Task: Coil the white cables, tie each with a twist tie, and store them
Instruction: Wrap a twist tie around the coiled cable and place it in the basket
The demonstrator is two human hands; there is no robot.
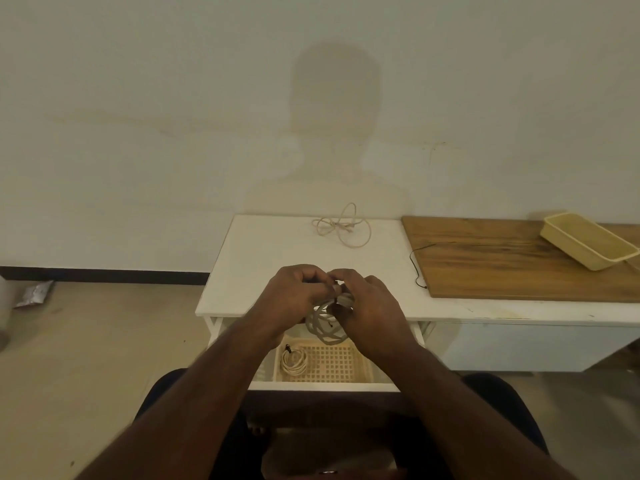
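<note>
White coiled cable (325,323) hangs between both hands, left hand (294,296) and right hand (367,303) pinching its top together, directly above the open drawer (325,384).

One head view only: your camera looks forward and down, wide-angle, close over the white table (263,244) front edge, wall (173,98) filling the upper frame.

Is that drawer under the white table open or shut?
Open. The drawer is pulled out toward the person, showing a perforated basket inside with one coiled cable in it.
</note>
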